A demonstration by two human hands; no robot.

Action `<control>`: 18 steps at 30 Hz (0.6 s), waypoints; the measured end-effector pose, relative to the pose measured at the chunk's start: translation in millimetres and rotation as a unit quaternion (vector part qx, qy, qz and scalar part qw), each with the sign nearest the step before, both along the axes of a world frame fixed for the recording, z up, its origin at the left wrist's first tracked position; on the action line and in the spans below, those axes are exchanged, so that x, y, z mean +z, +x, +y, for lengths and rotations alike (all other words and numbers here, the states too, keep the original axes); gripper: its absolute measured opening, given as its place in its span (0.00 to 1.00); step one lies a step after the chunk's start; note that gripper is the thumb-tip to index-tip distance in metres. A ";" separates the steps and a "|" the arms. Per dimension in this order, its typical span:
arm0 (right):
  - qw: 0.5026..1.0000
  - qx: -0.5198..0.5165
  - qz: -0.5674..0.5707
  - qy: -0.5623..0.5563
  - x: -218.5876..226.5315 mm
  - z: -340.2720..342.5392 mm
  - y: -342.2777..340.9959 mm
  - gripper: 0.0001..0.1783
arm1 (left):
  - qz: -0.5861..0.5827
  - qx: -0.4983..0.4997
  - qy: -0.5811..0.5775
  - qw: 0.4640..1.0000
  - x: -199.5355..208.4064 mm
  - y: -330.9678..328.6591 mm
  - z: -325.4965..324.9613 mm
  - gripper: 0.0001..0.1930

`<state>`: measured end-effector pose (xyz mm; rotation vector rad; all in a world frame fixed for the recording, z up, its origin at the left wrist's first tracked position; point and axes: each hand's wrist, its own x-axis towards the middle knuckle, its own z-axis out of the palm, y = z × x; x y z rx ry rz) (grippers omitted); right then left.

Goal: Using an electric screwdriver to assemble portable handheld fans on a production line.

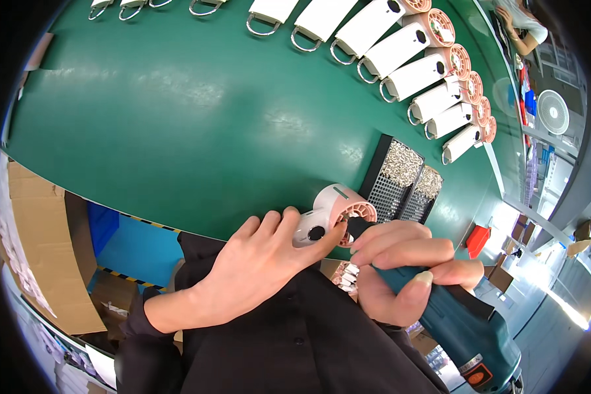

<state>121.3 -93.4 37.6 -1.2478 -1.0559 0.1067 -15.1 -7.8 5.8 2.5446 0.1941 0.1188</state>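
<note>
My left hand [249, 266] is closed over a white and pink device [328, 200] that looks like a small handheld fan, at the table's near edge. The device's round, slotted pink end faces right, and a dark oval shows on its white body. My left fingertips rest near that end. In my right hand [407, 262] is a teal electric screwdriver [463, 318], gripped along its body. Its dark nose points left into the slotted end. The tip is partly hidden, so I cannot tell whether it touches a screw.
A black screw tray [381, 190] holding many small screws lies just beyond the device on the green table [177, 144]. Several similar white and pink devices [414, 75] stand in a curved row at the far right. A red bin [478, 240] sits right; a cardboard box [46, 230] stands left.
</note>
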 end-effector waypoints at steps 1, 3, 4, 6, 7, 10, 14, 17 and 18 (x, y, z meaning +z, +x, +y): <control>1.000 -0.001 0.004 0.007 -0.4 -0.5 -0.4 0.11 | 0.001 0.002 0.002 1.000 -0.2 -0.7 -0.4 0.27; 1.000 -0.005 0.007 -0.025 6.4 -2.6 -3.2 0.11 | 0.005 -0.015 0.007 1.000 -2.9 -0.5 -2.1 0.28; 0.998 -0.009 0.010 -0.058 9.1 -3.9 -4.5 0.11 | 0.005 -0.015 0.011 1.000 -3.8 -1.4 -2.9 0.28; 0.998 0.013 0.020 -0.050 8.5 -4.0 -4.2 0.12 | -0.016 -0.008 -0.015 1.000 -6.1 -1.6 -3.2 0.29; 0.998 0.011 0.035 -0.046 11.4 -1.7 -6.6 0.12 | -0.018 -0.011 -0.011 1.000 -6.6 -2.0 -3.9 0.29; 0.999 0.039 0.004 -0.021 22.2 -12.7 1.9 0.16 | 0.003 -0.015 -0.023 1.000 -2.6 2.3 -4.9 0.33; 0.988 -0.081 -0.033 0.130 42.9 -29.7 10.3 0.16 | 0.030 -0.011 -0.020 0.999 5.6 5.3 -3.7 0.33; 0.971 -0.205 0.017 0.121 34.9 -63.2 38.6 0.12 | 0.036 0.002 -0.018 0.999 7.6 9.2 -7.4 0.33; 0.960 -0.248 0.054 0.114 27.8 -68.4 45.6 0.11 | 0.034 0.011 -0.013 0.999 5.0 10.5 -9.5 0.33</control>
